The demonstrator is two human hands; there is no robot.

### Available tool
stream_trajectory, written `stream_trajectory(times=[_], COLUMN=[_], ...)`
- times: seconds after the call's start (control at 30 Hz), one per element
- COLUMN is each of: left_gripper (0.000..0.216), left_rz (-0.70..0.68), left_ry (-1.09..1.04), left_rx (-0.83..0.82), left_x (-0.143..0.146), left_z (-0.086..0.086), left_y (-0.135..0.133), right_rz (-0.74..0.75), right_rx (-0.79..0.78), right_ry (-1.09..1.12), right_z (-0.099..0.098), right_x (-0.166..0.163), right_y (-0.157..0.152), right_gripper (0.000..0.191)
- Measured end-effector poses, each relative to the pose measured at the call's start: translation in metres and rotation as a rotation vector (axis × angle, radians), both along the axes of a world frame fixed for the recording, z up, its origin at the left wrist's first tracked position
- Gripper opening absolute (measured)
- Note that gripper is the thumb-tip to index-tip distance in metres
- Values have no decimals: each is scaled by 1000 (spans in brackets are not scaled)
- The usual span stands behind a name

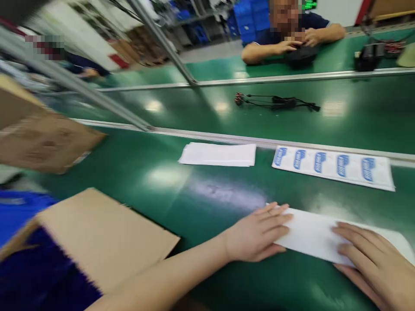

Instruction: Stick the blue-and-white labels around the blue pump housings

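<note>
Fingers (276,222) atop white paper (311,232)

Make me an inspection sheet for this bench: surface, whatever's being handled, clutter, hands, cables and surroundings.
Surface: green benchtop, glossy, with light reflections.
Things handled: one white strip lying on the bench, its right end partly hidden.
Clutter: white sheets and a blue-printed label sheet near the metal rail; open cardboard box at lower left.
Hands: left hand, fingers extended, over the strip's left end; right hand over its right part, grip unclear.
Cables: black cable bundle on the green surface beyond the rail.
Surroundings: a co-worker's hands at a black object; blue crates behind.
</note>
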State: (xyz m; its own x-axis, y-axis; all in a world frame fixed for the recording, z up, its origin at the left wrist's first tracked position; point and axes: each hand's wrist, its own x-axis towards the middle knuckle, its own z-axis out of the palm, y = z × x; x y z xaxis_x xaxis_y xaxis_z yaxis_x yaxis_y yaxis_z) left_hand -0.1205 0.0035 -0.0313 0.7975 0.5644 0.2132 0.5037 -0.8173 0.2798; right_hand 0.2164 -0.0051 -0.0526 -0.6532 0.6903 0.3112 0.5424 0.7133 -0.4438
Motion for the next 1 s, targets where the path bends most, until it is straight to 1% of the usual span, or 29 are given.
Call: stream_trajectory(times=[0.1,0.2,0.23,0.4,0.53,0.63,0.7,0.77,0.8,0.87,0.9,1.0], left_gripper=[18,9,8,18,22,21,21,22,22,21,20,19], left_rz=[-9,-18,-12,30,99,136,146,156,164,184,196,239], left_ry=[-68,-92,-91,-136,-210,-276,-300,-312,-318,-329,-333,-332], left_rx=[-25,-34,-40,-79,-207,-309,-332,-336,-340,-353,-361,-392], left_x=[-1,1,2,6,8,10,10,9,8,8,8,9], left_z=[-1,-4,-4,-6,-7,-7,-9,-12,-14,-16,-16,-15], left_y=[6,9,9,9,5,-4,-11,-16,-18,-19,-19,-17], right_rz=[16,26,22,17,-5,-49,-101,-139,-142,-119,-103,-86], right_rx=[-62,-91,-88,-85,-131,-145,-99,-21,19,82,100,97], right_ry=[-172,-296,-324,-380,-422,-409,-380,-354,-341,-316,-305,-284], right_z=[30,45,48,54,58,56,50,42,37,29,26,22], right_x=[-9,-20,-23,-31,-32,-33,-37,-44,-48,-54,-56,-56], right_y=[3,9,10,13,11,-3,-17,-29,-34,-39,-39,-36], right_gripper=[7,2,2,8,13,13,14,17,17,6,4,14])
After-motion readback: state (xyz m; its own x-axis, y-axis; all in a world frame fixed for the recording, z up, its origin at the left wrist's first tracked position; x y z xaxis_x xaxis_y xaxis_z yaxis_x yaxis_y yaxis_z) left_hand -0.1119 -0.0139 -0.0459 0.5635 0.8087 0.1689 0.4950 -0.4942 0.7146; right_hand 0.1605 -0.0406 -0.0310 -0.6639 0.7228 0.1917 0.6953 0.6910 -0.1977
